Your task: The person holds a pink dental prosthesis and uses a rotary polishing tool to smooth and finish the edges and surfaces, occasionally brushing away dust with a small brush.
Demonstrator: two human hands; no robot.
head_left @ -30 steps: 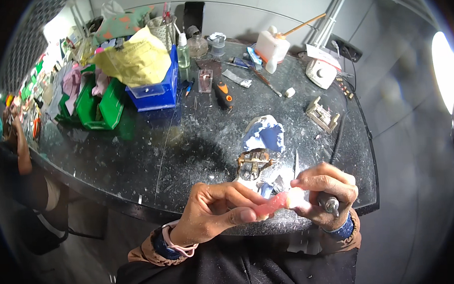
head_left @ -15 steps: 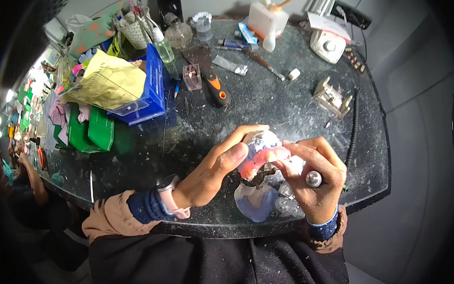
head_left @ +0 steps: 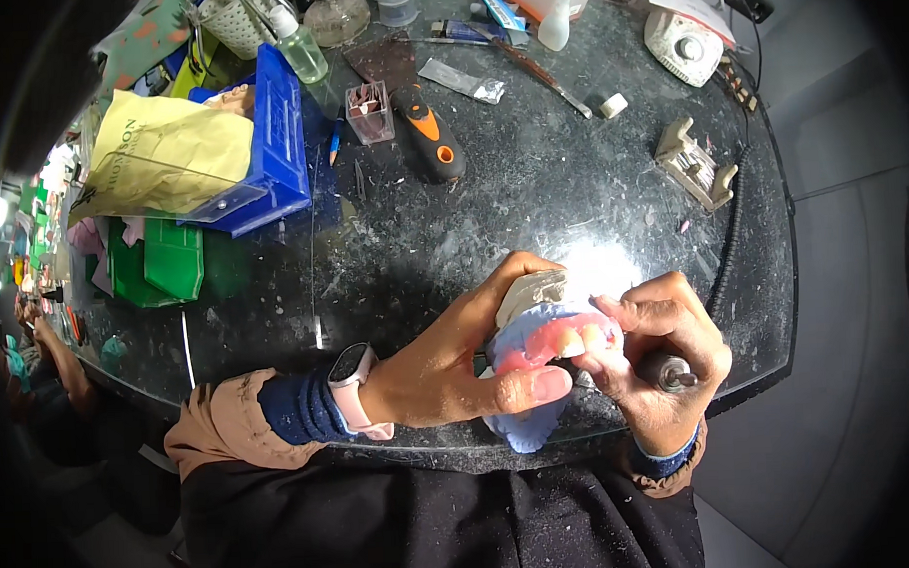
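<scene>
My left hand (head_left: 443, 375) is closed round a blue-and-white plaster dental model (head_left: 514, 330), thumb across its near side. A pink denture base with pale teeth (head_left: 552, 339) sits on the model, facing me. Below it a second blue plaster cast (head_left: 527, 430) shows, partly hidden by my thumb; how the two casts are joined is hidden. With thumb and fingertips, my right hand (head_left: 661, 327) touches the right end of the denture. That same hand grips a dark metal handpiece (head_left: 670, 373), its round end poking out of the palm and the rest hidden.
Blue bin (head_left: 281, 140) with yellow paper (head_left: 170, 154) and green bins (head_left: 173, 262) stand left. Behind lie an orange-black handled scraper (head_left: 429, 135), a small clear box (head_left: 369, 113) and a brush (head_left: 547, 75). An articulator frame (head_left: 693, 165) and a coiled cord (head_left: 729, 244) are at right.
The model has been turned, so the denture's teeth face me more. My left thumb has come down across its front. The lower cast is more covered, and the head view has shifted.
</scene>
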